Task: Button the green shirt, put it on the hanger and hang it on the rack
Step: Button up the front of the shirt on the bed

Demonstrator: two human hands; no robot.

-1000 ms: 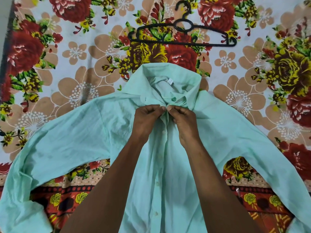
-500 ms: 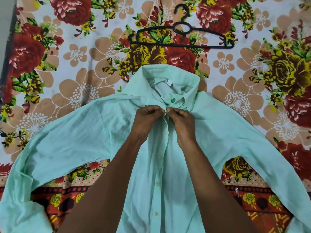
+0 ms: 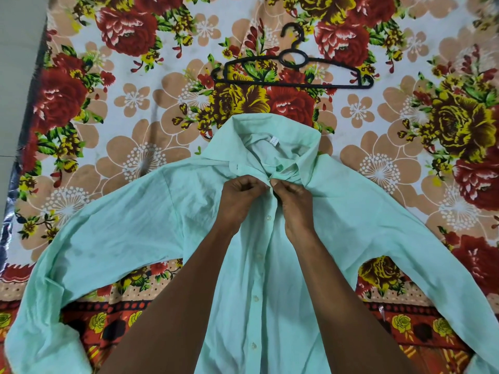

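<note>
The mint-green shirt (image 3: 129, 222) lies front up on a flowered bedsheet, sleeves spread to both sides, collar away from me. My left hand (image 3: 239, 197) and my right hand (image 3: 293, 201) meet just below the collar, each pinching one edge of the placket at the top button. Several white buttons run down the front between my forearms. A black plastic hanger (image 3: 294, 68) lies flat on the sheet beyond the collar, hook pointing away. The rack is out of view.
The flowered sheet (image 3: 135, 109) covers the whole surface. Its left edge meets a dark strip and grey floor (image 3: 16, 76) at the far left.
Both hands stay pinched at the top of the placket, with only small finger shifts. The view has dipped slightly, so the hanger sits a little lower in frame.
</note>
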